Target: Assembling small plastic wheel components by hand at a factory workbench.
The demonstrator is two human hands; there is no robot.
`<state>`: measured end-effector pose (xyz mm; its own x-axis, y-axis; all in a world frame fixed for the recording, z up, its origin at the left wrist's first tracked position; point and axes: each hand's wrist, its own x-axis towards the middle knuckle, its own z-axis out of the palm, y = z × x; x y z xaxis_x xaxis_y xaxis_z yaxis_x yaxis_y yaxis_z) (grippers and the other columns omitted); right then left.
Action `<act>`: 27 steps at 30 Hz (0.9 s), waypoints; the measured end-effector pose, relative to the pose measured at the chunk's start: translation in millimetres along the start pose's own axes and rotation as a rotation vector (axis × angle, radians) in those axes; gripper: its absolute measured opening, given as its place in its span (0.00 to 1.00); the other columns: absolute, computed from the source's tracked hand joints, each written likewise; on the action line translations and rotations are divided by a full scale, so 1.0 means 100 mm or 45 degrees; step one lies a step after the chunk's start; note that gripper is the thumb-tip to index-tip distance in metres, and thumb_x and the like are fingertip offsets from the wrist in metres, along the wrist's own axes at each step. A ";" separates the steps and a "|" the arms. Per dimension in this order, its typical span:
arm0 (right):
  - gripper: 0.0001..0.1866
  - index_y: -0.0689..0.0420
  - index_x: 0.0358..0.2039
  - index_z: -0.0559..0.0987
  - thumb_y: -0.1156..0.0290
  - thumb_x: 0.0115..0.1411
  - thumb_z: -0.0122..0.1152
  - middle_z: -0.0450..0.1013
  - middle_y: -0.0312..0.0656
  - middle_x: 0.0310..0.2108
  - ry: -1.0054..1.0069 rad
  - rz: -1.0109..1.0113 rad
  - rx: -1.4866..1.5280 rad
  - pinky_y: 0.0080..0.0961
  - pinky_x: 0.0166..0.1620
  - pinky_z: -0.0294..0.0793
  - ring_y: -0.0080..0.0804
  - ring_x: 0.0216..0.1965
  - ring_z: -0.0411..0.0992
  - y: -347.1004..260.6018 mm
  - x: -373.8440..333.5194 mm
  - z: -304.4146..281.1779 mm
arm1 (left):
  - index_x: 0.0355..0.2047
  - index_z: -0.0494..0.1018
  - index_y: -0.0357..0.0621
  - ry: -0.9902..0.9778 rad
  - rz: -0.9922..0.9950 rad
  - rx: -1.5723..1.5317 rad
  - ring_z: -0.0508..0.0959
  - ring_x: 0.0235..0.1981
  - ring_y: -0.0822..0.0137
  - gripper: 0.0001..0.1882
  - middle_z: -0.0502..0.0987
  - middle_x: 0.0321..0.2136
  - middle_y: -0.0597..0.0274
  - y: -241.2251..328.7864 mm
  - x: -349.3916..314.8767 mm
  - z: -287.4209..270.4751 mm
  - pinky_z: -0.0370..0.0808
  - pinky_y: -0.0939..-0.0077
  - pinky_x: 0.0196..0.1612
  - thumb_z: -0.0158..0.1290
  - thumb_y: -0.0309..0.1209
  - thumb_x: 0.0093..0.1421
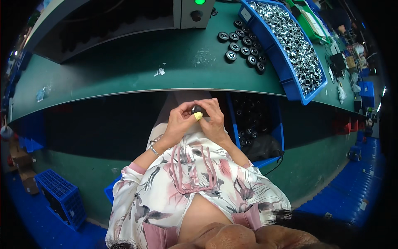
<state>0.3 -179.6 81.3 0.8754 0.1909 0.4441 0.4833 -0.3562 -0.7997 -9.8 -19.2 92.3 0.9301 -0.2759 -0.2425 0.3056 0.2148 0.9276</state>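
Observation:
My left hand (177, 126) and my right hand (213, 120) meet in front of my lap, just short of the workbench's front edge. Between them the fingers of both hands grip a small black round part (196, 109). Fingertips cover much of it, so its exact kind does not show. A yellow cover (198, 116) wraps one thumb tip, apparently the left one. On the green workbench (137, 81), right of centre, stand several black round parts (234, 47) with shiny centres.
A blue bin (286, 79) full of shiny metal rings sits at the bench's right. Below the edge, another blue bin (282, 133) holds black parts beside my right arm. A grey machine housing (192, 14) with a green light stands at the back. Blue crate (62, 195), lower left.

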 end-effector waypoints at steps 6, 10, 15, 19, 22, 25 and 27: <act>0.25 0.62 0.47 0.78 0.84 0.43 0.61 0.74 0.49 0.43 0.058 0.116 0.108 0.34 0.46 0.72 0.45 0.42 0.71 -0.10 0.05 0.02 | 0.56 0.66 0.30 0.122 0.203 0.070 0.74 0.44 0.77 0.24 0.74 0.45 0.60 -0.10 0.04 0.10 0.75 0.83 0.47 0.57 0.22 0.61; 0.26 0.62 0.48 0.77 0.84 0.44 0.63 0.73 0.49 0.43 0.089 0.139 0.130 0.33 0.46 0.73 0.44 0.42 0.73 -0.07 0.01 0.02 | 0.55 0.67 0.30 0.133 0.215 0.012 0.75 0.43 0.77 0.23 0.75 0.44 0.60 -0.04 0.04 0.14 0.75 0.83 0.45 0.57 0.21 0.60; 0.27 0.61 0.49 0.77 0.84 0.43 0.65 0.73 0.49 0.44 0.074 0.081 0.108 0.32 0.45 0.73 0.43 0.42 0.73 -0.02 -0.02 0.05 | 0.48 0.74 0.34 0.281 0.385 0.460 0.77 0.36 0.77 0.17 0.76 0.36 0.63 0.03 0.04 0.14 0.76 0.85 0.39 0.59 0.20 0.57; 0.28 0.61 0.49 0.77 0.84 0.43 0.65 0.73 0.49 0.43 0.138 0.102 0.124 0.32 0.45 0.73 0.44 0.42 0.72 -0.05 -0.01 0.11 | 0.46 0.75 0.34 0.304 0.439 0.694 0.77 0.35 0.76 0.17 0.76 0.34 0.63 0.16 0.03 0.13 0.76 0.84 0.37 0.60 0.19 0.55; 0.27 0.61 0.48 0.78 0.84 0.42 0.65 0.73 0.48 0.42 0.167 0.087 0.042 0.33 0.45 0.72 0.45 0.43 0.71 -0.11 0.01 0.10 | 0.47 0.74 0.33 0.280 0.447 0.744 0.78 0.36 0.76 0.17 0.77 0.36 0.62 0.12 0.04 0.13 0.76 0.84 0.38 0.59 0.21 0.57; 0.27 0.62 0.46 0.79 0.82 0.41 0.66 0.73 0.48 0.41 0.131 0.019 -0.106 0.35 0.44 0.70 0.45 0.42 0.70 -0.10 0.04 0.06 | 0.50 0.72 0.32 0.271 0.354 0.269 0.78 0.35 0.76 0.18 0.77 0.38 0.62 -0.08 0.06 0.14 0.77 0.83 0.40 0.59 0.22 0.59; 0.27 0.62 0.46 0.79 0.82 0.40 0.66 0.73 0.47 0.40 0.058 -0.026 -0.195 0.36 0.44 0.70 0.44 0.40 0.69 -0.08 0.07 -0.01 | 0.52 0.70 0.31 0.180 0.244 0.074 0.78 0.36 0.75 0.19 0.78 0.39 0.60 -0.12 0.06 0.08 0.77 0.82 0.42 0.56 0.25 0.63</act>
<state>2.6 -176.2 91.6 0.8627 0.1590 0.4800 0.4912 -0.4889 -0.7209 -9.9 -31.1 81.7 0.9905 -0.1002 -0.0941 0.1123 0.1955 0.9743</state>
